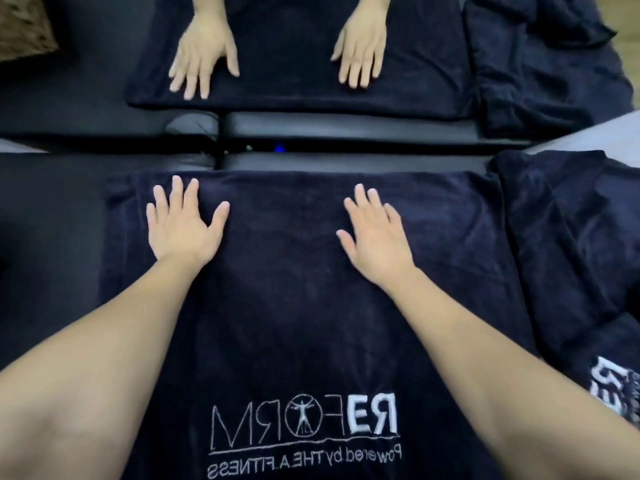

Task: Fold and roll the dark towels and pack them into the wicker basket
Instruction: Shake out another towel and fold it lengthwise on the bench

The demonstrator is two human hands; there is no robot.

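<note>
Two hands flat on towel (287, 306), head view. I see L hand (183, 226) and R hand (375, 233) both spread, fingers straight, palms pressing towel near its far edge. Towel lies flat on black pad (52, 237), white logo (304, 422) at near end. Loose towel pile (571, 254) just R of it. Mirror (311, 46) ahead reflects hands. Basket not seen.
</note>
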